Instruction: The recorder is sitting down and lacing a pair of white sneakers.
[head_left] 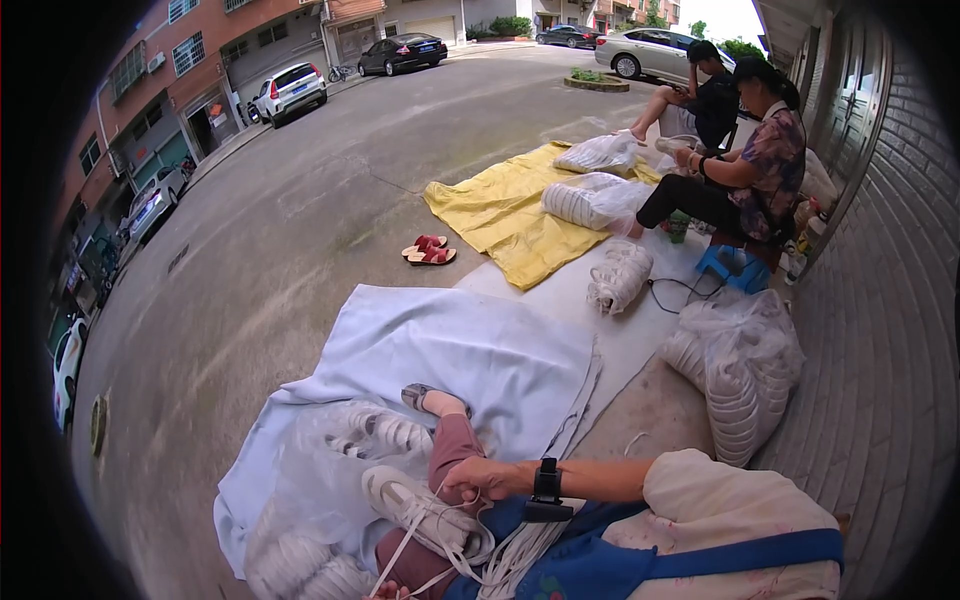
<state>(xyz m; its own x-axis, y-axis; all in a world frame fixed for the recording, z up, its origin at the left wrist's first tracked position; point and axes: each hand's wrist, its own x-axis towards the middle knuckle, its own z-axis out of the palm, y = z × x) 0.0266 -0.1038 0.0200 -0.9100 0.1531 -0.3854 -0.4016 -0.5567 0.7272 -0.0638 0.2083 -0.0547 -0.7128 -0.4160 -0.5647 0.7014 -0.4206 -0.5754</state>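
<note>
My right hand point(476, 481) is closed in a pinch over my lap, a black band around its wrist. From its fingers a thin white cord point(408, 541) slants toward the bottom edge. There the fingertips of my left hand point(388, 591) meet that cord; the rest of this hand is cut off. Between my legs lies a thick bundle of white cords point(425, 510), partly looped. More loose white strands point(520, 555) hang across my blue apron point(590, 560). Beside my legs, a clear plastic bag point(320, 470) holds several white coiled bundles.
A pale blue cloth point(450, 335) spreads under my feet. Stuffed plastic bags point(740, 370) stand by the brick wall on the right. Two people sit farther off beside a yellow sheet point(510, 210) with bags on it. Red sandals point(430, 252) lie on the pavement; parked cars stand beyond.
</note>
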